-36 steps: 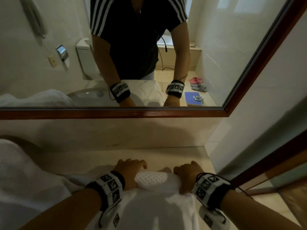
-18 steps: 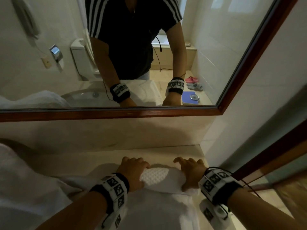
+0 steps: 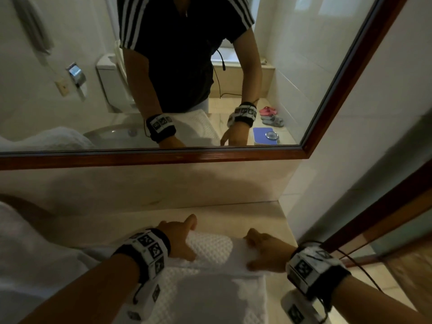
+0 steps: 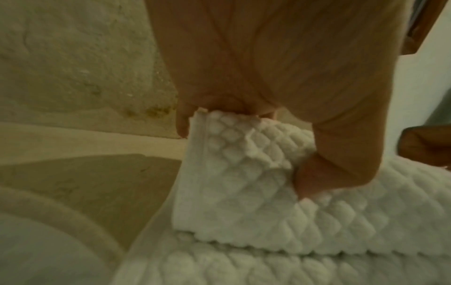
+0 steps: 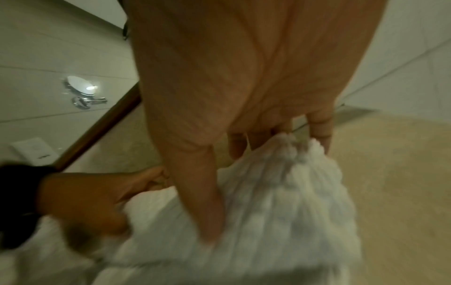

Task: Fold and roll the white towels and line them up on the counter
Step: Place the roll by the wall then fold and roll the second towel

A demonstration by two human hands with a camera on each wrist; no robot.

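A white waffle-textured towel (image 3: 210,295) lies flat on the beige counter (image 3: 233,213) in front of me. Its far end is turned over into a thick roll (image 3: 211,247). My left hand (image 3: 187,239) grips the roll's left end. In the left wrist view the left hand (image 4: 263,148) has its fingers hooked over the far edge and its thumb pressed into the front of the towel (image 4: 244,192). My right hand (image 3: 253,250) holds the right end. From the right wrist, the right hand (image 5: 244,185) pinches the bunched towel (image 5: 280,202) between fingers and thumb.
A heap of white towels (image 3: 28,253) fills the counter's left side. A wood-framed mirror (image 3: 163,157) runs above the backsplash. The side wall (image 3: 350,160) closes the counter on the right, and the counter's end (image 3: 287,228) is close to my right hand.
Both hands have gone from curled fists on the roll to fingers stretched over its far edge. The roll has turned a little farther from me.
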